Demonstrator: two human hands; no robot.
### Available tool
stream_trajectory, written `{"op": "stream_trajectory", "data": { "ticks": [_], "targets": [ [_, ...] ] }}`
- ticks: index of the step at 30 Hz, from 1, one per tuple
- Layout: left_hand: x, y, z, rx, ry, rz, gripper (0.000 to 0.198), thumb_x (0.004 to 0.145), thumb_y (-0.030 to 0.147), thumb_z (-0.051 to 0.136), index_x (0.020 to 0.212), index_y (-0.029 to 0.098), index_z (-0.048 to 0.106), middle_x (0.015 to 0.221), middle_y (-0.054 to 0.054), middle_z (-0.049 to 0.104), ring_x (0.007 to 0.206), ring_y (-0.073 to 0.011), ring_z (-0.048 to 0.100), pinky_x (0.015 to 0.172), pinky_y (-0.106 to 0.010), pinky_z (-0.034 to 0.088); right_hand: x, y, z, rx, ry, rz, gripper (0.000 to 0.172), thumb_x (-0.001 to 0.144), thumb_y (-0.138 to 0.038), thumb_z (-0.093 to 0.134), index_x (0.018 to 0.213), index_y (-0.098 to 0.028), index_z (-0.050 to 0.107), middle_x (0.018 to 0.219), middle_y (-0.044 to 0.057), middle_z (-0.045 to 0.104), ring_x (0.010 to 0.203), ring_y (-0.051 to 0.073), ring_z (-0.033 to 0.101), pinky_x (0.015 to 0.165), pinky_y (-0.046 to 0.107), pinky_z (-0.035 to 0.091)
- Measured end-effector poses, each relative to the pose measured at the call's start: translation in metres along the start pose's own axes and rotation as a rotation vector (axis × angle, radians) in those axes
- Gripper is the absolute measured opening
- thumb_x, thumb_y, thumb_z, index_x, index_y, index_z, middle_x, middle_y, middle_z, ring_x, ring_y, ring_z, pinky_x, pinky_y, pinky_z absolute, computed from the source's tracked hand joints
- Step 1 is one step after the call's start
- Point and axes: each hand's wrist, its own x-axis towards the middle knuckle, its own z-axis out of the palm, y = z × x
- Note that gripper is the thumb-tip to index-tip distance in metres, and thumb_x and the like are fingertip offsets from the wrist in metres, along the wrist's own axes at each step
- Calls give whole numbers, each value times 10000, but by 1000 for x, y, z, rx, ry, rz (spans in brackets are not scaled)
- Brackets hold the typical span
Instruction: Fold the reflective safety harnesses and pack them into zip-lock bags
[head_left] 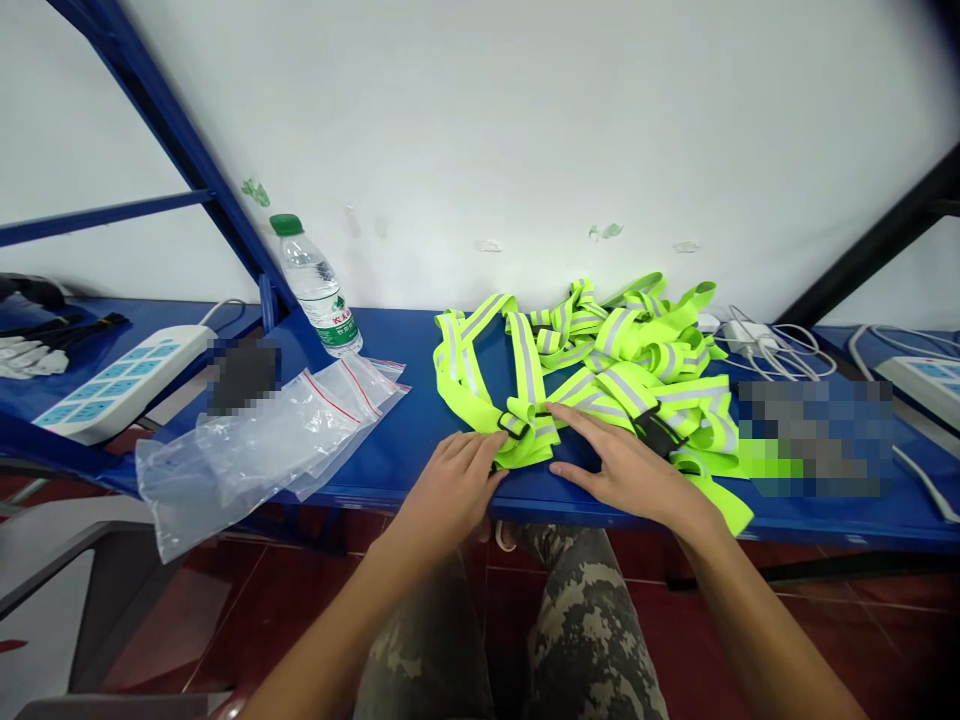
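A neon yellow reflective strap vest (pixel 523 360) with silver stripes lies on the blue table, its straps spread in a loop. My left hand (pixel 466 478) is closed at the near end of this vest, fingers and thumb pinching the strap beside a black buckle (pixel 513 426). My right hand (pixel 619 462) rests just to the right, thumb and forefinger apart, with the forefinger tip touching the strap edge. Behind and beyond it a tangled pile of more reflective straps (pixel 637 335) spreads to the right, with a black patch (pixel 660 436) among them.
On the left, clear zip bags (pixel 262 440) overhang the edge of the blue table (pixel 405 440). A water bottle (pixel 319 285) stands against the wall. A power strip (pixel 127 385) sits far left; white cables and a charger (pixel 750 340) are right. Blurred dark patches flank both sides.
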Motion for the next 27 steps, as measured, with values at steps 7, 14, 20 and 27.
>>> {"op": "stream_trajectory", "data": {
  "ticks": [7,14,20,27],
  "targets": [
    [-16,-19,-17,176,-30,98,415,940,31,403,1333,106,517,1300,-137,638,1206,-262,574,1116,-534,388,4,-27,-1,-136,99,-55,746,902,-345,631,1554,-212,295,1600,106,327,1471,293,331,1187,509,353],
    [-15,-7,-24,96,-37,60,409,908,36,446,1272,163,582,1219,-90,667,1121,-300,533,907,-473,476,12,-61,26,-84,38,-275,390,946,-119,487,1328,-185,530,1409,118,559,1261,264,582,1022,453,541],
    [-8,-9,-21,-108,-82,10,339,981,102,393,1262,160,574,1202,-89,646,1115,-259,513,949,-453,448,9,-53,28,-48,40,-256,516,937,-236,590,1422,-169,428,1364,135,578,1246,275,574,1029,464,534],
    [1,-15,-23,-438,-51,-68,301,1028,201,375,1218,174,607,1178,-83,640,1105,-185,553,1004,-343,438,12,-51,25,-91,58,-281,406,941,-215,567,1340,-153,525,1302,132,630,1163,271,627,977,450,561]
  ]
}}
